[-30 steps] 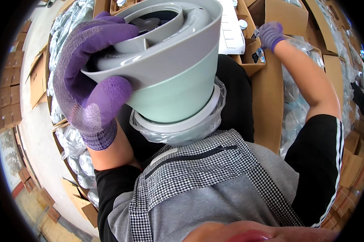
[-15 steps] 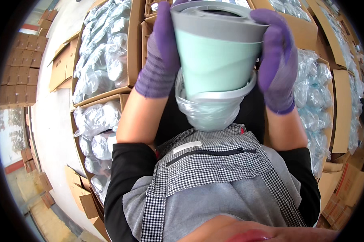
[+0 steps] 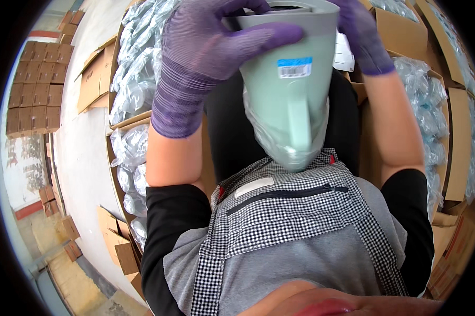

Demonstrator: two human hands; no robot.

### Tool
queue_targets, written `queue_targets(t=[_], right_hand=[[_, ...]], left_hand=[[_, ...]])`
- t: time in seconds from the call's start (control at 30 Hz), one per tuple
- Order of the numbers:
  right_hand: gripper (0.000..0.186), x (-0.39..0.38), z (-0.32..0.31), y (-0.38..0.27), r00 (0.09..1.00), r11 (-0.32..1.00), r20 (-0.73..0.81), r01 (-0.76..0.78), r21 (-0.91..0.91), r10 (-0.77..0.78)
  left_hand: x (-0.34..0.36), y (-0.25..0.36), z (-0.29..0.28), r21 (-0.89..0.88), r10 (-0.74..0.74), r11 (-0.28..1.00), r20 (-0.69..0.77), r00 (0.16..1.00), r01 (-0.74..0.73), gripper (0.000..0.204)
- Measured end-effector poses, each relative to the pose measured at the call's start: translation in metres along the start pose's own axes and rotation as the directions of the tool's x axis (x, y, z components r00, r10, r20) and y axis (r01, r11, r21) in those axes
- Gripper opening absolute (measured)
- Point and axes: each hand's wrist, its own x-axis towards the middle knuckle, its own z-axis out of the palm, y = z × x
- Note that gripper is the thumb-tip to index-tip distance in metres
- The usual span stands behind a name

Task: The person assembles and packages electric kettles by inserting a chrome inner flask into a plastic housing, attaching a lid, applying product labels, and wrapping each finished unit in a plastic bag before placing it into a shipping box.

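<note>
A mint-green pitcher (image 3: 279, 89) with a grey rim and a long handle stands tilted over my lap. A blue and white barcode sticker (image 3: 295, 67) is on its side. My left hand (image 3: 216, 42), in a purple knitted glove, grips the rim, thumb across the front and fingers over the top. A clear plastic bag (image 3: 263, 129) wraps the pitcher's lower part. Against the right side of the rim is my gloved right hand (image 3: 361, 37); its fingers are mostly hidden by the pitcher and the picture's upper edge.
Open cartons of plastic-wrapped goods flank me, one on the left (image 3: 137, 89) and one on the right (image 3: 421, 116). A white paper (image 3: 343, 54) lies behind the pitcher. Stacked brown boxes (image 3: 37, 89) stand at the far left. Loose cardboard flaps (image 3: 96, 79) stick out beside the left carton.
The pitcher has turned so its handle and sticker now face me. My left hand has moved from its left side onto the front of the rim. My right hand has shifted up and back.
</note>
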Motion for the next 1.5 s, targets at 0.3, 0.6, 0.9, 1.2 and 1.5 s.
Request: queue_targets(t=[0.3, 0.6, 0.9, 1.2, 1.5], right_hand=[[0.019, -0.09, 0.028, -0.069, 0.984, 0.977, -0.079, 0.143, -0.159, -0.157], [0.018, -0.098, 0.035, -0.087, 0.986, 0.973, 0.075, 0.161, -0.165, -0.15], [0.038, -0.104, 0.026, -0.103, 0.982, 0.933, -0.021, 0.17, -0.317, -0.186], [0.013, -0.09, 0.054, -0.111, 0.997, 0.969, 0.0, 0.07, -0.235, -0.072], [0.008, -0.096, 0.048, -0.123, 0.999, 0.997, 0.031, 0.031, -0.076, -0.029]], left_hand=[[-0.013, 0.002, 0.017, 0.164, 0.099, 0.985, -0.244, 0.965, -0.06, 0.04], [-0.014, -0.018, 0.018, 0.095, 0.09, 0.993, -0.26, 0.961, -0.068, 0.036], [-0.018, -0.011, 0.011, 0.104, 0.133, 0.989, -0.272, 0.953, -0.109, 0.038], [-0.016, -0.021, 0.015, 0.035, -0.01, 0.999, -0.272, 0.962, 0.021, 0.039], [-0.02, -0.016, 0.012, 0.261, 0.197, 0.957, -0.271, 0.942, -0.125, 0.037]])
